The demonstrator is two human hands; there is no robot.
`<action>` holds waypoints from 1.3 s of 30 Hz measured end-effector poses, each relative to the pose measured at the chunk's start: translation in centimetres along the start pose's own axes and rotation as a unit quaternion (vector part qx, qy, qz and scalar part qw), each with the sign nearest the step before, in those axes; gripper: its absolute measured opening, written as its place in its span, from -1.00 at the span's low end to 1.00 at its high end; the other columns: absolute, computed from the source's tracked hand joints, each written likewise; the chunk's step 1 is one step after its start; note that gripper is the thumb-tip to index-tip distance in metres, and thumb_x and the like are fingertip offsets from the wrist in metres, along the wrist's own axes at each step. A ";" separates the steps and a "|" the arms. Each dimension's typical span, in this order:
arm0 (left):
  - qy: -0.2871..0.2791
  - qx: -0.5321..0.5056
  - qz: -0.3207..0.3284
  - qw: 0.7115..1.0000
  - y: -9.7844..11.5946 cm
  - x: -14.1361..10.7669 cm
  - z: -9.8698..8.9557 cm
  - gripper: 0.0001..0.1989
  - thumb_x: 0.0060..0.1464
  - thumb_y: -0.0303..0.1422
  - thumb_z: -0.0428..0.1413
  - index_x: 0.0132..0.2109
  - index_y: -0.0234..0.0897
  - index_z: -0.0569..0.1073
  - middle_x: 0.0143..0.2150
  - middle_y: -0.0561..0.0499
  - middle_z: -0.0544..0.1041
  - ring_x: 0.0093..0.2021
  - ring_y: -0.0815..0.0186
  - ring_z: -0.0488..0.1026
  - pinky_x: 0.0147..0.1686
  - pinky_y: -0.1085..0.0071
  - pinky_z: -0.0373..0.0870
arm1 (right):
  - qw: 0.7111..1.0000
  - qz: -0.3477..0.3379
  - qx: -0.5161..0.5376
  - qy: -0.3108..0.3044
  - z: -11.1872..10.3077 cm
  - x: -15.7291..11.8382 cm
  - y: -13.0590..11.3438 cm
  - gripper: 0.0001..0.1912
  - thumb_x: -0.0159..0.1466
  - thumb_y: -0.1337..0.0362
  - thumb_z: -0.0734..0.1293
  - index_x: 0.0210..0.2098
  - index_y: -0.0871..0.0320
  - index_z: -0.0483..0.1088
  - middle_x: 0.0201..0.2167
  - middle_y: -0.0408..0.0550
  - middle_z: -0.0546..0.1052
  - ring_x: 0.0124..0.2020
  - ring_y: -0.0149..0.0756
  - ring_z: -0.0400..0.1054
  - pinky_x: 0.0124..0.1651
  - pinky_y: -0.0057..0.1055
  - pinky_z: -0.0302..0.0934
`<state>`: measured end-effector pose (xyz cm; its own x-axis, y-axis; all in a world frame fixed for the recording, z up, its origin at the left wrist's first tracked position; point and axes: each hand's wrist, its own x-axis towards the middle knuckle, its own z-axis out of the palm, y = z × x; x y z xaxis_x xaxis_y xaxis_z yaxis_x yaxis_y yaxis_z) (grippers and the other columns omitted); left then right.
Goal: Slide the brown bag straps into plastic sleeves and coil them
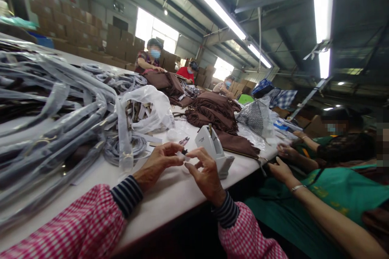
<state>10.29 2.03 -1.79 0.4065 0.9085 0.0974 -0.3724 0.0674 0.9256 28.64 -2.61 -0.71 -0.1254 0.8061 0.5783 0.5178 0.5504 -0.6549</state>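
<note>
My left hand pinches a small black piece between thumb and forefinger, over the near edge of the white table. Close against it, my right hand has its fingers curled, with the fingertips at a small pale bit beside the black piece; whether that is clear tape I cannot tell. A grey-white tape dispenser stands just behind my right hand. Slim pointed snips show behind my fingertips. Left of them lies a coil of grey strap.
Plastic-wrapped straps cover the table's left. A clear bag holds loose small parts. Brown zippered pouches are piled beyond the dispenser. A co-worker in green sits close on my right, hands at the table edge. Other people work across the table.
</note>
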 end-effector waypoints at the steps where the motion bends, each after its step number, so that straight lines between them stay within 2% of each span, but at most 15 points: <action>1: 0.009 0.018 0.006 1.000 0.0 0.1 -0.2 -0.55 -0.18 -0.33 0.44 -0.10 -0.30 0.55 -0.20 -0.02 0.61 -0.22 0.26 0.51 -0.10 0.28 0.46 | 1.000 0.022 0.018 -0.006 -0.4 0.0 0.2 -0.85 0.28 0.39 0.39 -0.16 0.08 0.51 -0.15 -0.05 0.49 -0.17 -0.25 0.45 -0.38 -0.47 0.33; 4: 0.029 0.083 0.033 0.996 0.4 0.1 -0.4 -0.54 -0.22 -0.39 0.41 -0.08 -0.28 0.57 -0.07 -0.05 0.62 -0.17 0.24 0.48 -0.08 0.29 0.41 | 0.998 0.067 0.016 0.008 -1.8 0.1 1.3 -0.80 0.26 0.36 0.39 -0.11 0.07 0.52 -0.09 -0.04 0.49 -0.13 -0.21 0.46 -0.39 -0.45 0.30; 6: 0.027 0.111 0.049 0.992 0.7 0.0 -0.3 -0.55 -0.24 -0.41 0.40 -0.10 -0.27 0.58 0.01 -0.08 0.60 -0.12 0.21 0.47 -0.06 0.29 0.39 | 0.997 0.076 -0.023 -0.017 -2.5 -0.2 1.9 -0.76 0.25 0.35 0.40 -0.09 0.07 0.53 -0.09 -0.03 0.51 -0.13 -0.19 0.46 -0.35 -0.40 0.30; 10: 0.013 0.126 0.058 0.990 0.7 0.0 -0.1 -0.52 -0.26 -0.40 0.39 -0.08 -0.28 0.58 0.00 -0.09 0.59 -0.11 0.18 0.47 -0.06 0.26 0.39 | 0.989 0.061 -0.082 -0.109 -2.6 -1.1 2.6 -0.59 0.20 0.33 0.49 0.05 0.08 0.51 -0.04 0.00 0.55 -0.05 -0.10 0.43 -0.06 -0.21 0.35; 14: 0.002 0.120 0.059 0.991 0.5 0.0 -0.2 -0.47 -0.27 -0.42 0.39 -0.04 -0.27 0.57 0.00 -0.08 0.58 -0.06 0.14 0.47 -0.04 0.24 0.38 | 0.987 0.051 -0.101 -0.118 -1.9 -1.4 2.8 -0.49 0.19 0.31 0.53 0.12 0.13 0.46 -0.01 0.05 0.55 0.01 -0.04 0.41 0.10 -0.10 0.29; 26: -0.008 0.138 0.069 0.988 -0.1 0.3 -0.7 -0.49 -0.29 -0.51 0.31 -0.07 -0.26 0.57 0.01 -0.06 0.58 -0.04 0.14 0.45 -0.04 0.25 0.36 | 0.990 0.081 -0.081 -0.081 -1.4 -1.5 3.3 -0.51 0.17 0.34 0.50 0.09 0.14 0.46 -0.07 0.02 0.55 -0.09 -0.12 0.43 0.04 -0.18 0.31; 32: 0.002 0.173 0.068 0.982 -0.5 0.5 -0.8 -0.52 -0.25 -0.46 0.32 -0.06 -0.25 0.57 -0.05 -0.05 0.58 -0.09 0.16 0.46 -0.08 0.25 0.39 | 0.994 0.072 -0.064 -0.061 -1.6 -1.7 2.9 -0.58 0.24 0.30 0.45 0.09 0.04 0.47 0.00 -0.01 0.53 -0.03 -0.10 0.41 0.06 -0.13 0.31; 35: 0.004 0.220 0.075 0.973 -1.0 0.6 -0.7 -0.54 -0.23 -0.46 0.29 -0.07 -0.23 0.55 -0.11 -0.03 0.56 -0.12 0.15 0.46 -0.13 0.26 0.40 | 0.995 0.066 -0.046 -0.055 -1.4 -1.4 2.0 -0.61 0.27 0.28 0.44 0.09 -0.01 0.47 0.03 -0.03 0.51 0.00 -0.09 0.40 0.03 -0.13 0.33; 39: -0.008 0.306 0.128 0.943 -1.4 0.4 -0.6 -0.64 -0.19 -0.50 0.22 -0.15 -0.21 0.50 -0.18 0.02 0.52 -0.14 0.19 0.43 -0.16 0.32 0.33 | 0.994 0.028 -0.050 -0.097 -0.8 -0.8 1.3 -0.61 0.30 0.33 0.42 0.11 -0.01 0.47 0.06 -0.03 0.52 0.01 -0.08 0.39 -0.05 -0.20 0.33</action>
<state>10.48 2.51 -3.26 0.3834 0.8554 0.3483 0.0896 -0.4098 0.9078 30.08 -2.77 -1.62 -0.2496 0.8667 0.4318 0.6090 0.4872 -0.6259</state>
